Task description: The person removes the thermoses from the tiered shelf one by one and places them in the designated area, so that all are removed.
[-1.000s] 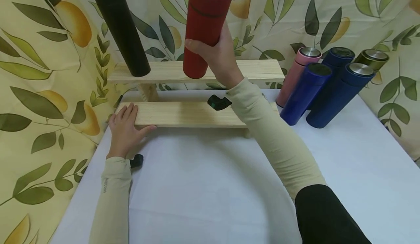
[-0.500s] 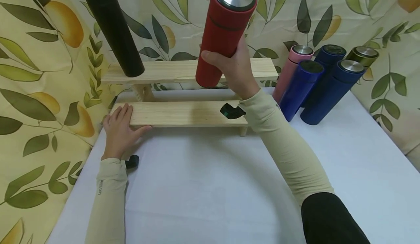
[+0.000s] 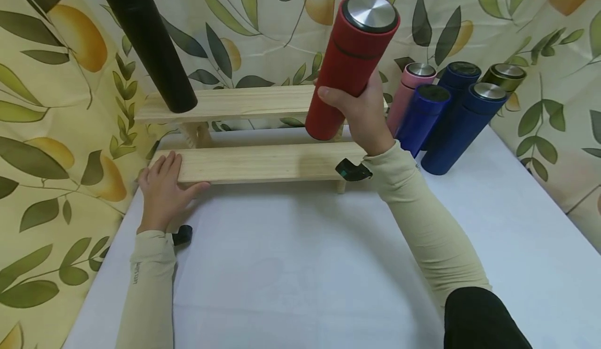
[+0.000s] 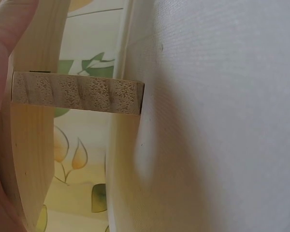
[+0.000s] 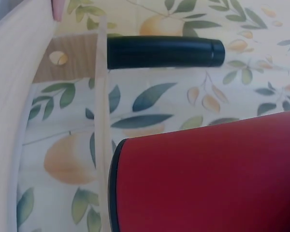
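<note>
My right hand (image 3: 361, 111) grips a red thermos bottle (image 3: 349, 64) with a steel-topped lid, fingers wrapped behind it and thumb across its front. The bottle tilts in the head view, its base overlapping the front of the upper shelf (image 3: 253, 101). In the right wrist view the red bottle (image 5: 208, 179) fills the lower right, its dark-rimmed base beside the shelf board (image 5: 102, 96). My left hand (image 3: 161, 192) rests on the left end of the lower shelf (image 3: 263, 162), fingers straight on top, thumb spread along the front edge. A black thermos (image 3: 150, 44) stands at the upper shelf's left.
Several bottles stand at the right on the white table (image 3: 263, 265): a pink one (image 3: 407, 96), a bright blue one (image 3: 422, 119), a dark blue one (image 3: 465, 127) in front of another, and an olive one (image 3: 506, 77). Leaf-patterned cloth (image 3: 51, 182) hangs behind and at left.
My right hand has carried the red thermos rightward along the upper shelf and lower in the head view. The left hand stays on the lower shelf while the whole view shifts slightly.
</note>
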A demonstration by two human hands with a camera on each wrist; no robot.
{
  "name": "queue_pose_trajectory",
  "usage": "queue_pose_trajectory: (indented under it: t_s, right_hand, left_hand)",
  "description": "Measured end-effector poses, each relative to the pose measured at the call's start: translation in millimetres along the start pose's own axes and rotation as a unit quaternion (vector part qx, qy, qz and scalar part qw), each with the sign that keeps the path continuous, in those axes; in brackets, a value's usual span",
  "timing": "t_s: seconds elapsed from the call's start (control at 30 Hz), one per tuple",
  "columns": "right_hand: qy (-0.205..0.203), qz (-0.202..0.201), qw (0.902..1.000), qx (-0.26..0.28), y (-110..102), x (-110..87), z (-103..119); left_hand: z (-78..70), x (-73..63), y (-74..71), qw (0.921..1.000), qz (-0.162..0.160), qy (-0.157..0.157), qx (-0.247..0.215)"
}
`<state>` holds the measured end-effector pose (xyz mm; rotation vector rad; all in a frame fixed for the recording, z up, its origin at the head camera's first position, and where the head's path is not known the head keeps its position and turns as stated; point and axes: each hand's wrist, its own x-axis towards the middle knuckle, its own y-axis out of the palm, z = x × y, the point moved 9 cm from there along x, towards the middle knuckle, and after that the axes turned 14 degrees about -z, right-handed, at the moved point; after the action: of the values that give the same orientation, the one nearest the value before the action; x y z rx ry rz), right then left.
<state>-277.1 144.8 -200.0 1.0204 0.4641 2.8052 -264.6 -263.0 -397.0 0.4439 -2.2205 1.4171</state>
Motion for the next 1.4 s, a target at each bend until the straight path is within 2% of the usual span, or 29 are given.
queue_pose_trajectory:
  t_s: [0.13, 0.4, 0.73, 0.83, 1.07, 1.4]
  right_hand:
    - [0.006, -0.001, 1.0, 0.003, -15.7, -4.3, 3.4]
    - [-0.019, -0.014, 0.9983, -0.054, -50.4, -11.7, 13.7]
    - [-0.004, -0.036, 0.9959, -0.083, -89.1, -19.4, 21.0]
    - [0.009, -0.042, 0.9958, -0.081, -98.8, -22.9, 23.3]
    - [0.011, -0.051, 0.995, -0.085, -118.8, -28.0, 31.8]
    - [0.036, -0.082, 0.9903, -0.107, -154.5, -37.2, 44.8]
  left_hand:
    - [0.0, -1.5, -0.9, 1.0, 0.0, 0.001, -0.002]
    - [2.3, -1.9, -1.9, 1.0, -0.002, 0.002, -0.002]
    - [3.1, -2.8, -0.1, 1.0, 0.001, 0.003, 0.003]
    - [2.0, -2.3, -0.3, 1.0, 0.006, 0.001, 0.003]
    - [-1.9, -1.2, -2.0, 1.0, 0.009, 0.0, 0.0]
    - [-4.1, -1.3, -2.0, 1.0, 0.009, 0.0, -0.002]
